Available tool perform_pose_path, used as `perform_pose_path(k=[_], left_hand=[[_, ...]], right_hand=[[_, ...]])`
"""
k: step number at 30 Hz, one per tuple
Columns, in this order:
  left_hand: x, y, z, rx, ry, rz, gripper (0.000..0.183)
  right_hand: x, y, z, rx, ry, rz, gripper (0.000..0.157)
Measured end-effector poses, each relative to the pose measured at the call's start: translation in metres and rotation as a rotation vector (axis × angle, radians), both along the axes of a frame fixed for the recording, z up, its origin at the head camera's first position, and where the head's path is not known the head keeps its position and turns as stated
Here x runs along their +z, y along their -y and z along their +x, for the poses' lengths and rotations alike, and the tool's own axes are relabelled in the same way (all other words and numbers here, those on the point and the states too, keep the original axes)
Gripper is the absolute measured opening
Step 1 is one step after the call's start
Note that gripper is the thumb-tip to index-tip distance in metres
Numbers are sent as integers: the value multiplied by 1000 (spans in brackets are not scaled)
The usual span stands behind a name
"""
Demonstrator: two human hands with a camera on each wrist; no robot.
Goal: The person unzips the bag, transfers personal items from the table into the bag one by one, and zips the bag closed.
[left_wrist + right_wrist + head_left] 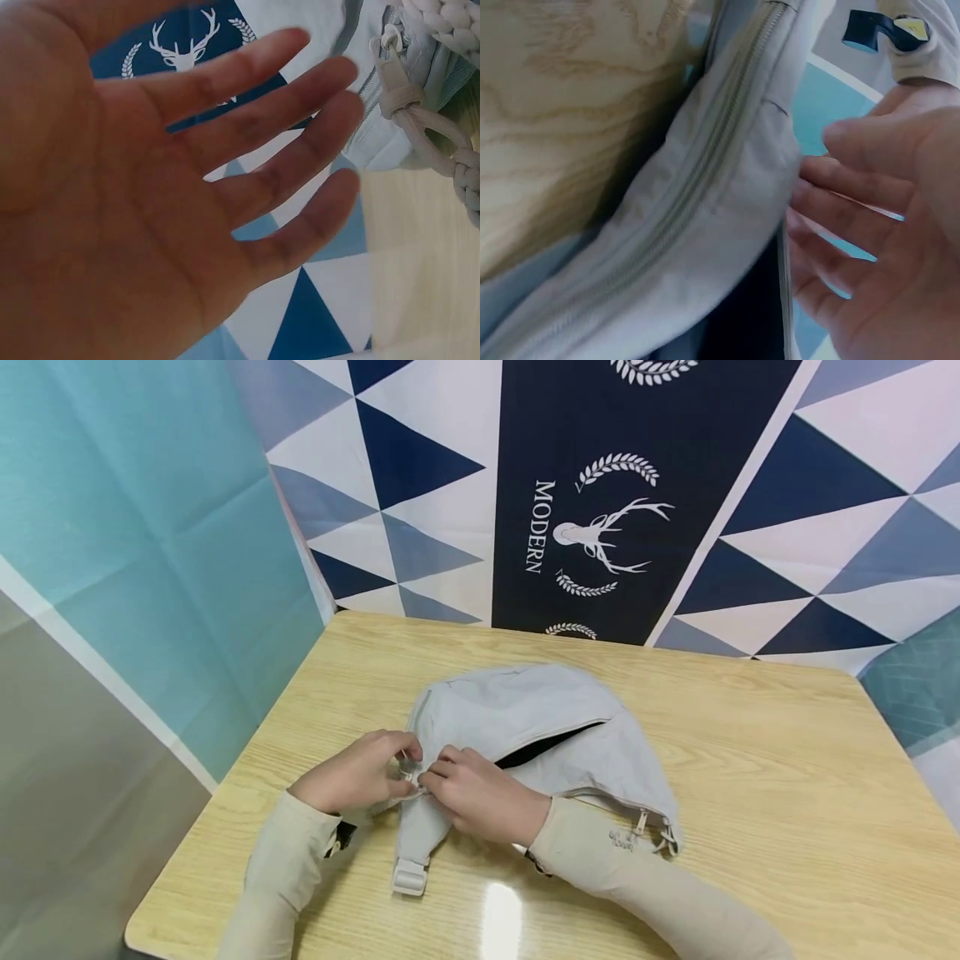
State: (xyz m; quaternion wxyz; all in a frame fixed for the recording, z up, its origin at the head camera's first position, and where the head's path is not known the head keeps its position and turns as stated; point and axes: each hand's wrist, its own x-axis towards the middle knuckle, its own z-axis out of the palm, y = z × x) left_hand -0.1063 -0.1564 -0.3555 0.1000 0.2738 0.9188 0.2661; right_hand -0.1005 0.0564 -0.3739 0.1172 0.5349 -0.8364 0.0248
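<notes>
A light grey fabric sling bag (525,702) lies on the table, its front zip pocket parted on a dark inside (551,745). At the bag's left end, my left hand (358,774) has its thumb and forefinger spread round a small pale fitting. The left wrist view shows that palm with fingers apart and nothing held, near a zipper pull with a cord loop (405,97). My right hand (480,793) is close beside it, fingertips at the bag. In the right wrist view its fingers look relaxed at the fabric edge, tips partly hidden, thumb apart.
The wooden table (787,810) carries the bag. A strap end with a pale buckle (409,877) points toward me. Another zipper pull (641,821) hangs at the bag's right end. Patterned cloth (420,468) stands behind the table, and a teal sheet (187,568) to the left.
</notes>
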Motion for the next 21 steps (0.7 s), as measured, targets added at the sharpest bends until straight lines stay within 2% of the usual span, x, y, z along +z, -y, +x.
perform_pose_path(k=[3, 6, 9, 13, 17, 21], left_hand=[[-5, -1, 2, -20, 92, -7, 40], [-10, -3, 3, -54, 137, -22, 53], [-15, -7, 5, -74, 132, -46, 59], [-19, -13, 5, -43, 118, -87, 57], [-25, -18, 5, -23, 72, -132, 59], [-29, -22, 8, -17, 18, -193, 56]], right_hand=[[-6, 6, 1, -19, 0, 36, 14], [-11, 11, 2, -48, 6, 71, 19], [-14, 11, 4, -74, 5, 95, 24], [-13, 8, 6, -94, 3, 61, 27], [-9, 3, 7, -102, 8, 11, 24], [-7, -2, 9, -87, 1, 20, 18]])
